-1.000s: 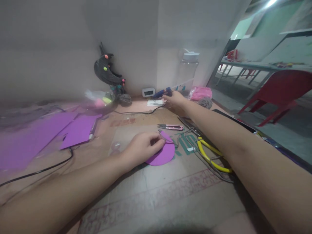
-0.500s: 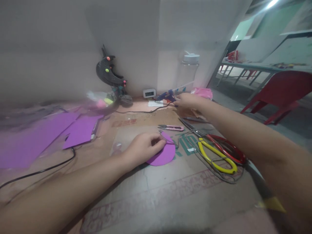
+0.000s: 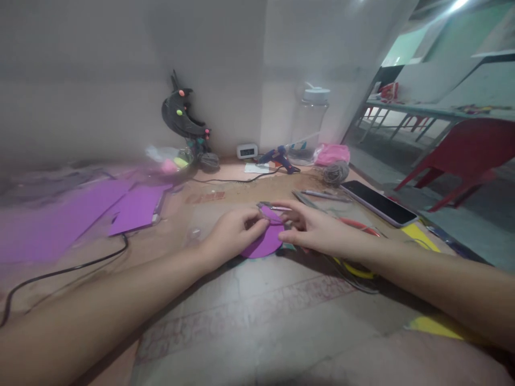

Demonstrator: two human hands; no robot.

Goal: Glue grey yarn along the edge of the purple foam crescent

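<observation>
My left hand [image 3: 227,234] is closed on the left side of a rounded purple paper cut-out [image 3: 263,245], thumb and fingertips on its upper face. A thin grey cord [image 3: 272,217] runs across the top of the cut-out, close to both hands' fingertips. My right hand [image 3: 309,225] is at the cut-out's right edge, its thumb and forefinger apart and curved around the cord; whether the fingertips touch the cord is unclear. Beneath the right hand and forearm lie scissors with red [image 3: 360,226] and yellow [image 3: 356,269] handles, partly hidden.
A blue glue gun [image 3: 279,157] rests at the back near a small clock [image 3: 247,151] and a clear bottle [image 3: 308,128]. Purple sheets [image 3: 139,209] lie at left with a black cable [image 3: 72,267]. On the right are a phone [image 3: 380,202] and a grey yarn ball [image 3: 336,172].
My right hand has let go of the glue gun and come back to the cut-out's right edge. My left hand stays on the cut-out. The phone and yarn ball now show.
</observation>
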